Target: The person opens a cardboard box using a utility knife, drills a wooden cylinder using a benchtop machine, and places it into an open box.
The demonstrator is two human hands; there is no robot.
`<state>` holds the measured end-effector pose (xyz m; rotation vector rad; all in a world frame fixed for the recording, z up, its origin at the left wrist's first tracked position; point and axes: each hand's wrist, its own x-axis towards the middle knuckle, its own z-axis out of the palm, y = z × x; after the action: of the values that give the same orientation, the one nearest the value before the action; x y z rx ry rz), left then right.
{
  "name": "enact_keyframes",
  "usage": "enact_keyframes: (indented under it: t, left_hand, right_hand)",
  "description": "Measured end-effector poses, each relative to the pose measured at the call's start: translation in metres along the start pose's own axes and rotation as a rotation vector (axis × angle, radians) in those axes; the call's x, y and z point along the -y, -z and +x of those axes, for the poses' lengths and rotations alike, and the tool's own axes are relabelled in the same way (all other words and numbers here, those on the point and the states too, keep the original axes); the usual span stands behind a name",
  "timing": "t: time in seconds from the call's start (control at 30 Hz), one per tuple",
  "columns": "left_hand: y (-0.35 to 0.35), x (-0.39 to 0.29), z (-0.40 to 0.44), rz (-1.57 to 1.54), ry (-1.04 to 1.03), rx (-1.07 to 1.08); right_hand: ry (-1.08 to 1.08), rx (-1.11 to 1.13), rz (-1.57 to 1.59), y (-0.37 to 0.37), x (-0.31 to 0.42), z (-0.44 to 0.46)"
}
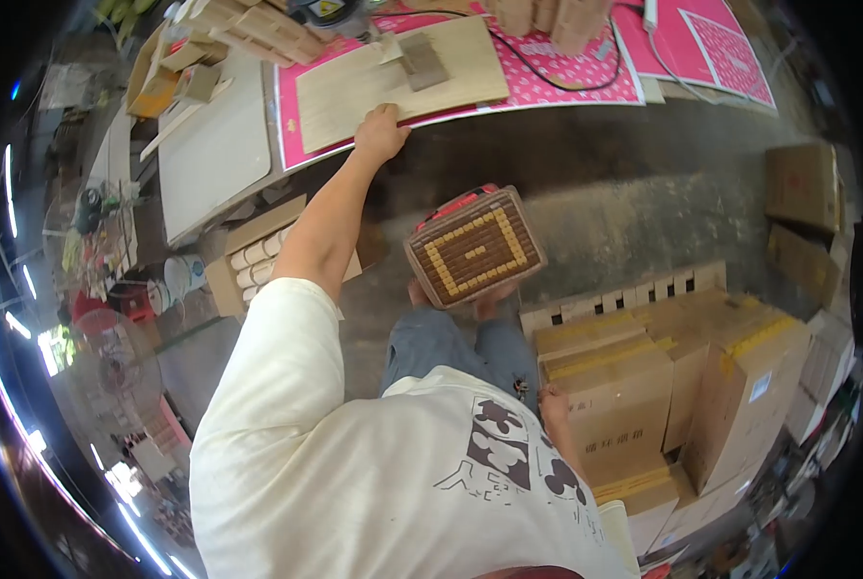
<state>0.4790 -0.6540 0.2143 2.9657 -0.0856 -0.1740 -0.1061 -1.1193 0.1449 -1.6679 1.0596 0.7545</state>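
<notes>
My left hand [381,135] reaches forward to the table and grips the near edge of a thin wooden board [344,92], with the fingers curled over it. On top of the board lies a small grey-brown flat piece [422,63] with a lighter scrap beside it. My right hand [553,401] hangs low by my right leg, close to the cardboard boxes [610,396]; its fingers are small and partly hidden. In front of my legs is a brown and yellow woven-topped seat or case [475,249] with a red strip along its far edge.
A pink patterned sheet [566,77] covers the table, with a black cable [586,87] across it. Stacked wooden pieces [258,29] stand at the back left. A carton of pale rolls [258,261] sits left on the floor. More cartons [803,183] stand far right.
</notes>
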Motion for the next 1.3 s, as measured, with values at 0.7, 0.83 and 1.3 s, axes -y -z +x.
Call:
enact_keyframes:
  t: [0.7,0.83,1.3]
  left_hand:
    - [-0.026,0.151,0.251,-0.39,-0.083,-0.171]
    - [-0.077,0.165,0.285,-0.454,-0.271,-0.407]
    - [-0.062,0.148,0.257,-0.21,-0.11,-0.455]
  right_hand:
    - [0.383,0.15,0.599,-0.202,0.607,0.157]
    - [0.271,0.087,0.637,-0.212,0.615,0.175]
    - [0.289,0.075,0.638,-0.221,0.612,0.181]
